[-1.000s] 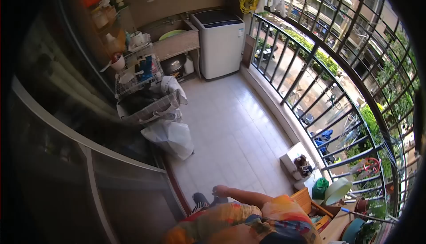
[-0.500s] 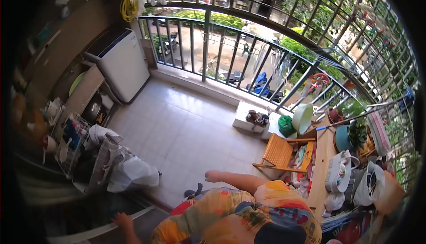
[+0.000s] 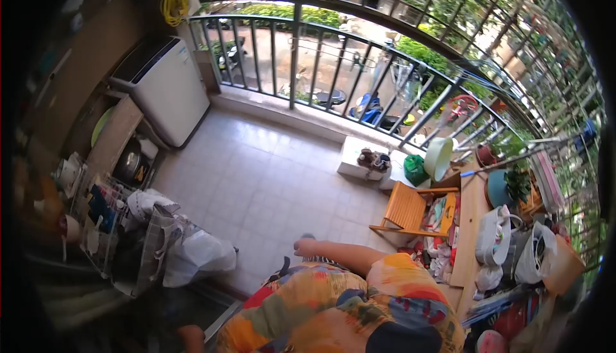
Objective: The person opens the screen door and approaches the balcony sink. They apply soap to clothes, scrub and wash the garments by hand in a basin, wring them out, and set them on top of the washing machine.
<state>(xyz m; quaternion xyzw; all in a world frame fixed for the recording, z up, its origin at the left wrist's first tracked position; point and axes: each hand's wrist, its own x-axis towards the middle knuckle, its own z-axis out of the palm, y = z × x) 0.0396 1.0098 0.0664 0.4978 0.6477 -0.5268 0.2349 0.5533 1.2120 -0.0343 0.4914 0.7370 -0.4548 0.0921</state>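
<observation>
My right hand [image 3: 307, 247] hangs over the floor in front of my patterned shirt [image 3: 308, 302], near a shoe. Its fingers are curled in and too small to make out, and nothing can be seen in them. Low at the left, my left hand [image 3: 190, 335] is dark and blurred beside the edge of a door frame [image 3: 224, 318]; its fingers cannot be told apart. A white plastic bag [image 3: 199, 257] lies beyond it, next to a wire rack [image 3: 151, 250].
A washing machine [image 3: 163, 90] stands at the back left beside a sink [image 3: 112, 135]. Railings [image 3: 295, 64] run across the back. At the right are a wooden folding chair [image 3: 405, 207], a white box [image 3: 359, 157], a green bag [image 3: 416, 169] and a long shelf [image 3: 471, 225] with pots.
The view has swung right, bringing the chair and shelf into sight. My left hand came into view at the lower left and now sits lower; my right arm remains bent across my front.
</observation>
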